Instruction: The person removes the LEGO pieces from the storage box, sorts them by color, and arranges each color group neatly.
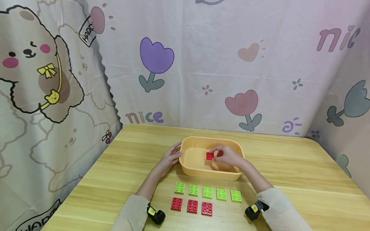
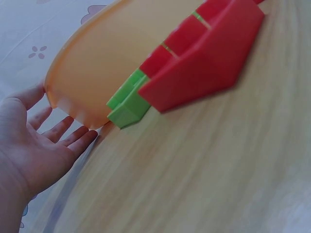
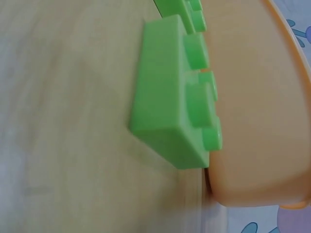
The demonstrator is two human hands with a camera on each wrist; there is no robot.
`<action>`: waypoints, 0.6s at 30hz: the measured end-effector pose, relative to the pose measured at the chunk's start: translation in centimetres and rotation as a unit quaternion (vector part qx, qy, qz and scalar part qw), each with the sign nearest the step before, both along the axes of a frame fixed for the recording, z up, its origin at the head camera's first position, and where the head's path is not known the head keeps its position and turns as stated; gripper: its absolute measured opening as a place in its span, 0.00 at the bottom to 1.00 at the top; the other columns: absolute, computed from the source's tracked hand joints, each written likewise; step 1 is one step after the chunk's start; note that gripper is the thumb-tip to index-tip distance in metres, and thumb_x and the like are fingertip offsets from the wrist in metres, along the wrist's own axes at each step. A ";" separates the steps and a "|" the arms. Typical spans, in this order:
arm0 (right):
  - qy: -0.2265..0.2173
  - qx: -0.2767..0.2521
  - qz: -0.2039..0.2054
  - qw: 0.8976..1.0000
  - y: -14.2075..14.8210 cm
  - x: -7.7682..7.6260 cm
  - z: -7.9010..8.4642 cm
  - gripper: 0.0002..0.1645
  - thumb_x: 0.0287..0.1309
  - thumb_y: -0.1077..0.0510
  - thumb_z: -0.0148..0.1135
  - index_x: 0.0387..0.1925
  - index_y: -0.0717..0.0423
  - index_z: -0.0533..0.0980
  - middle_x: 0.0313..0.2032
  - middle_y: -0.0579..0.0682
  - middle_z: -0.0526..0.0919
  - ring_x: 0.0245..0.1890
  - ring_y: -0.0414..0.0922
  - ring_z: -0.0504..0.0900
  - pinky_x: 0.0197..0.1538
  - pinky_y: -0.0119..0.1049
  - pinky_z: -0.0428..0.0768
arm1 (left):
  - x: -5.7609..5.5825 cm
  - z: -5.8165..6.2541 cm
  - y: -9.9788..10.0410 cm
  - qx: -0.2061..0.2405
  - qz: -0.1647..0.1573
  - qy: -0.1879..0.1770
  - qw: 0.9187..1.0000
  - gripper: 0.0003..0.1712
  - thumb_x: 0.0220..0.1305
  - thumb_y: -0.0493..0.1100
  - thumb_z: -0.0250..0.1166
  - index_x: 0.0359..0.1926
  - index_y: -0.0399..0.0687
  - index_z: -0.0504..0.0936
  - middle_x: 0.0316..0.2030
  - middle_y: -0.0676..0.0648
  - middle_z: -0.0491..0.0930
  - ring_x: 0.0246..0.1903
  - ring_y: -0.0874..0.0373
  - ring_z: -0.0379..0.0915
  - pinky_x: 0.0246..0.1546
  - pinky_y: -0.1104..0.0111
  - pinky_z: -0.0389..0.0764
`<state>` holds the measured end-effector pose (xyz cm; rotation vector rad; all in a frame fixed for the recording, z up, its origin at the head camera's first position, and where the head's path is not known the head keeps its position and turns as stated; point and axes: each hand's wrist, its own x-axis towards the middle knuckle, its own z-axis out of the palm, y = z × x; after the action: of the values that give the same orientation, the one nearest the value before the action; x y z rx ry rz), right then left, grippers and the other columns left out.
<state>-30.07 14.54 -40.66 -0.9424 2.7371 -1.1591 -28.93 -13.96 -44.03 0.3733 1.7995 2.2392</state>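
Note:
A light orange plastic basin [image 1: 212, 173] stands on the wooden table. My left hand [image 1: 170, 158] rests against its left end, fingers spread and fairly straight; the left wrist view shows this hand [image 2: 41, 150] with its fingertips at the basin wall [image 2: 97, 63]. Inside the basin, my right hand [image 1: 229, 156] pinches a red toy building brick [image 1: 209, 156] low over the floor. More red shows between thumb and fingers, partly hidden by the hand. In the right wrist view a green brick [image 3: 160, 92] fills the middle; the right hand is out of that view.
In front of the basin lies a row of several green bricks [image 1: 207, 192], and nearer me a row of three red bricks [image 1: 192, 206]. The wooden table [image 1: 115, 183] extends to both sides. A printed curtain [image 1: 202, 64] hangs behind and at the sides.

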 end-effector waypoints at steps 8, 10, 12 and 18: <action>0.004 -0.032 -0.018 0.999 0.1 0.5 0.7 0.15 0.47 0.66 0.66 0.40 0.60 0.79 0.27 0.48 0.77 0.25 0.43 0.73 0.27 0.32 0.75 | 0.1 0.0 0.1 -0.002 -0.004 0.005 1.000 0.32 0.67 0.36 0.51 0.69 0.42 0.52 0.66 0.34 0.49 0.63 0.42 0.52 0.58 0.56 0.64; 0.007 -0.036 -0.024 0.999 0.1 0.8 1.0 0.15 0.47 0.65 0.67 0.41 0.59 0.79 0.27 0.48 0.77 0.25 0.44 0.73 0.27 0.31 0.75 | 0.1 0.0 0.1 -0.001 -0.003 0.003 1.000 0.32 0.67 0.36 0.51 0.69 0.43 0.52 0.66 0.34 0.50 0.63 0.42 0.52 0.58 0.57 0.64; 0.013 -0.036 -0.026 0.999 0.2 1.0 1.2 0.15 0.47 0.65 0.67 0.40 0.57 0.79 0.26 0.48 0.76 0.25 0.44 0.73 0.27 0.31 0.75 | 0.1 0.1 0.2 0.002 -0.001 0.003 1.000 0.31 0.67 0.35 0.50 0.69 0.43 0.52 0.66 0.34 0.50 0.63 0.42 0.52 0.58 0.56 0.64; 0.051 -0.035 -0.013 0.998 0.3 1.8 1.5 0.15 0.48 0.64 0.67 0.41 0.57 0.79 0.26 0.46 0.74 0.25 0.42 0.72 0.26 0.31 0.75 | 0.0 0.1 0.2 0.008 0.006 -0.008 1.000 0.31 0.67 0.36 0.52 0.69 0.46 0.54 0.66 0.36 0.51 0.62 0.43 0.53 0.58 0.57 0.64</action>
<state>-28.27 14.87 -39.14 -1.0028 2.8122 -1.2526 -28.90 -13.80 -43.94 0.3478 1.7820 2.2604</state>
